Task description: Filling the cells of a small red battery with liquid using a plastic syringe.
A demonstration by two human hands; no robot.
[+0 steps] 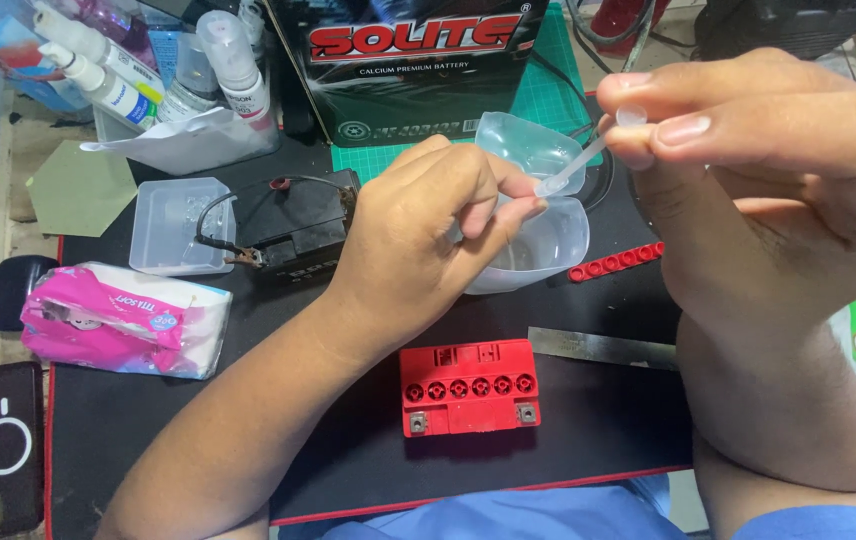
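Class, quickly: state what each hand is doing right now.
Left hand: closed, fingers pinching the tip of the clear plastic dropper.
Right hand: closed, fingers squeezing the same dropper's bulb end.

Battery (469,386): red, with grey terminals. Cap strip (616,263): red. Pipette (578,168): clear. Cup (538,235): translucent, colourless. Mat (348,460): black, red edging. Tissue pack (123,318): pink and white. Tray (176,226): clear plastic. Large box (408,60): black with red lettering. Cutting mat (548,95): green. Ruler (603,347): grey steel. Sleeves: light blue.
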